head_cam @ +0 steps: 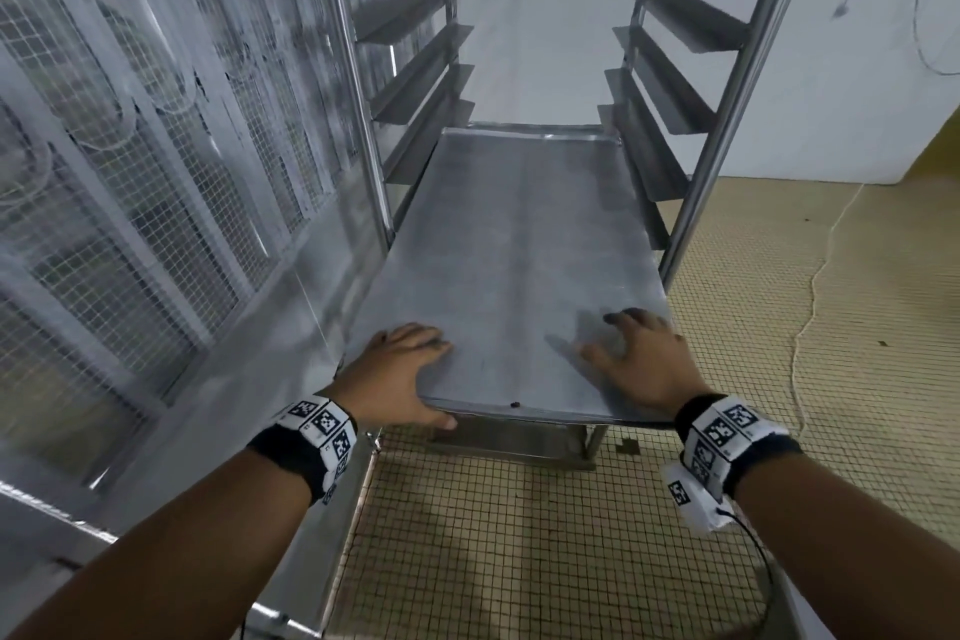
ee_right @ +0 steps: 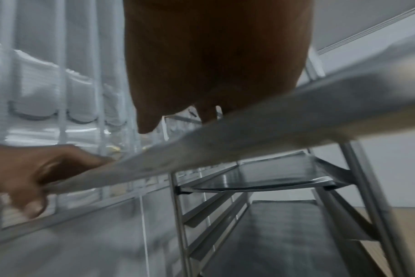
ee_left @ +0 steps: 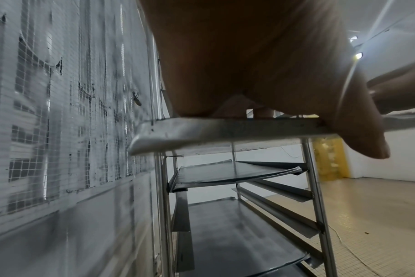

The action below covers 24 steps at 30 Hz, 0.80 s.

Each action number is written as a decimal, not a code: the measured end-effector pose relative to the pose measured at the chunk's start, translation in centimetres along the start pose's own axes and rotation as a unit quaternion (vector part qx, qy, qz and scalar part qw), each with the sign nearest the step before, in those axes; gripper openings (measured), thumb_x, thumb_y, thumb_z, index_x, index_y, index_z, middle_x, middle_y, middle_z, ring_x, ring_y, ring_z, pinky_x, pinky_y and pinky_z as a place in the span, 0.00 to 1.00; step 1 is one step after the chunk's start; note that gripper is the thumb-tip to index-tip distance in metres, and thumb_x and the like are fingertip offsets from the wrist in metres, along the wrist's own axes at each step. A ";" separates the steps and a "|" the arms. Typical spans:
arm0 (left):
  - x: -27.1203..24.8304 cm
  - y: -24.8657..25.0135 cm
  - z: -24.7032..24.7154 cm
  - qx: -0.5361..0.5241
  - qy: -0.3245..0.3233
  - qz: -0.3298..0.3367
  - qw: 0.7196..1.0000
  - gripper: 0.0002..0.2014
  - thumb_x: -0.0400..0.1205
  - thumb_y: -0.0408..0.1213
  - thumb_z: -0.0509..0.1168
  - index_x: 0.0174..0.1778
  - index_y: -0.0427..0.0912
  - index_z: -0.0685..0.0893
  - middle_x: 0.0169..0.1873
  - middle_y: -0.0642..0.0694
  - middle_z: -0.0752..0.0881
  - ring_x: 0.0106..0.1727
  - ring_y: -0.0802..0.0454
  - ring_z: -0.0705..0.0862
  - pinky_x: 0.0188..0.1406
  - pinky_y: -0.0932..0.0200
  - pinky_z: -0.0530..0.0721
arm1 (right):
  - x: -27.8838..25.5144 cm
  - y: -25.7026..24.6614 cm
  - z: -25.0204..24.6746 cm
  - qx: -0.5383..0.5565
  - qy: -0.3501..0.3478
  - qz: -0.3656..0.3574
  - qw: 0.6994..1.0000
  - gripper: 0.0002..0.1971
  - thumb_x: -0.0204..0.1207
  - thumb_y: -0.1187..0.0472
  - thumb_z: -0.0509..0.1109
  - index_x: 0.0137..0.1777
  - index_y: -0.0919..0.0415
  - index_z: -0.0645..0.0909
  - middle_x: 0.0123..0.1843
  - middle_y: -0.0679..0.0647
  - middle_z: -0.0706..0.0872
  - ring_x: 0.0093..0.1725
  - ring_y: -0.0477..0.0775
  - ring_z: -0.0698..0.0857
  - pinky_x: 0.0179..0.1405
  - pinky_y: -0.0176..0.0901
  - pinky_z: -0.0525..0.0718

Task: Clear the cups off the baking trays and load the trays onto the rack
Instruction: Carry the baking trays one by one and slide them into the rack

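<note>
Right at the mouth of the rack [head_cam: 727, 83], head view first: a bare baking tray [head_cam: 509, 244] sits partway in, its far end between the angled side runners and its near end sticking out over the tiled floor [head_cam: 519, 535]. No cups on it that I can see. The left hand [head_cam: 400, 374] lies on the near left corner with fingers on top and the thumb curled under the front lip, so its grip pinches the edge. The right hand [head_cam: 639, 353] lies flat on the tray's top near the right corner, fingers spread, holding nothing. My guess is that's to keep the tray level while it slides along the runners. Both wrists wear bands with black-and-white square code markers; no readable words on them.

Left wrist view: the palm of the left hand [ee_left: 249, 65] covers the baking tray [ee_left: 201, 131] rim, thumb hanging down over the front edge. Below, another tray [ee_left: 225, 172] already sits on runners of the rack [ee_left: 315, 187], with a lower one under it. A wire mesh partition [ee_left: 59, 112] stands just beside the rack.

Right wrist view: blurry. The right hand [ee_right: 213, 65] rests on the baking tray [ee_right: 249, 135], and the left hand [ee_right: 36, 168] pinches the far corner. No brands or labels legible anywhere.
</note>
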<state>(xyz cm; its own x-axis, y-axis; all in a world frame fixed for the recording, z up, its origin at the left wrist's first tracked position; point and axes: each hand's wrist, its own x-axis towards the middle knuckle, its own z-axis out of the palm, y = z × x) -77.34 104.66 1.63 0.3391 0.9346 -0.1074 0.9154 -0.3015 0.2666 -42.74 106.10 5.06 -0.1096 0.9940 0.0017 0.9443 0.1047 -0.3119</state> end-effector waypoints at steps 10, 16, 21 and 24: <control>-0.9 0.6 -0.9 0.020 -0.023 0.030 0.999 0.60 0.61 0.81 0.64 0.86 0.51 0.65 0.87 0.51 0.61 0.87 0.51 0.54 0.86 0.45 0.53 | -2.6 -7.3 4.2 -0.053 -0.076 -0.121 0.988 0.49 0.68 0.23 0.67 0.83 0.54 0.70 0.84 0.54 0.68 0.83 0.56 0.65 0.83 0.55 0.62; -1.1 0.8 -0.8 0.045 0.010 0.061 0.997 0.46 0.72 0.70 0.69 0.83 0.49 0.69 0.84 0.50 0.65 0.84 0.50 0.60 0.82 0.44 0.60 | -4.3 -8.0 4.9 -0.049 -0.028 -0.100 0.993 0.41 0.74 0.28 0.67 0.80 0.54 0.73 0.83 0.53 0.71 0.81 0.56 0.69 0.80 0.53 0.65; -1.0 1.1 -1.1 0.052 0.001 0.066 0.996 0.47 0.74 0.73 0.66 0.84 0.47 0.69 0.84 0.49 0.65 0.84 0.49 0.59 0.83 0.42 0.60 | -4.5 -8.4 5.5 -0.060 -0.009 -0.089 0.994 0.41 0.74 0.27 0.64 0.80 0.53 0.73 0.82 0.51 0.72 0.80 0.54 0.69 0.80 0.53 0.65; -0.6 1.3 -1.6 0.047 -0.001 0.073 0.996 0.46 0.75 0.74 0.62 0.84 0.47 0.68 0.84 0.48 0.65 0.84 0.48 0.60 0.83 0.42 0.60 | -3.9 -8.5 5.8 -0.062 -0.006 -0.085 0.994 0.41 0.74 0.26 0.64 0.80 0.52 0.74 0.82 0.50 0.72 0.81 0.53 0.69 0.80 0.53 0.65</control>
<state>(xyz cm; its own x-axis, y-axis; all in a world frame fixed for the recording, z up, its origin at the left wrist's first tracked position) -76.73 103.98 3.52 0.4705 0.8791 -0.0761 0.8726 -0.4507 0.1882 -52.11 101.17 2.20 -0.2737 0.9612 0.0336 0.9428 0.2750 -0.1884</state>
